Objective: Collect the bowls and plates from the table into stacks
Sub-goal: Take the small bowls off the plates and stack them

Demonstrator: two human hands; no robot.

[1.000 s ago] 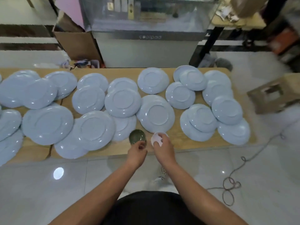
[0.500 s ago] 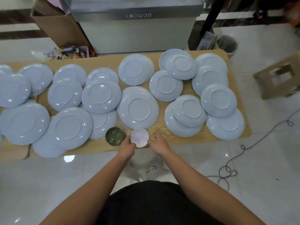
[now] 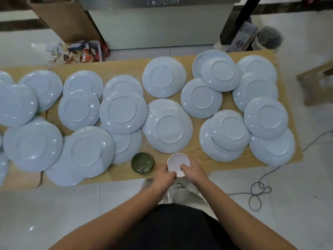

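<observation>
One white bowl [image 3: 177, 161] sits gripped between left hand [image 3: 164, 179] and right hand [image 3: 194, 172].

Small shop, by the look. Display counter [image 3: 158, 27] lettered "coolpad" stands behind the wooden table [image 3: 122, 66]; cardboard box [image 3: 64, 18], waste bin [image 3: 268, 40] and a tub of wrappers [image 3: 79, 51] on a glossy white tile floor [image 3: 54, 213].

one green bowl [image 3: 142, 163], one white bowl [image 3: 177, 161], twenty-odd plates [image 3: 167, 125]
</observation>
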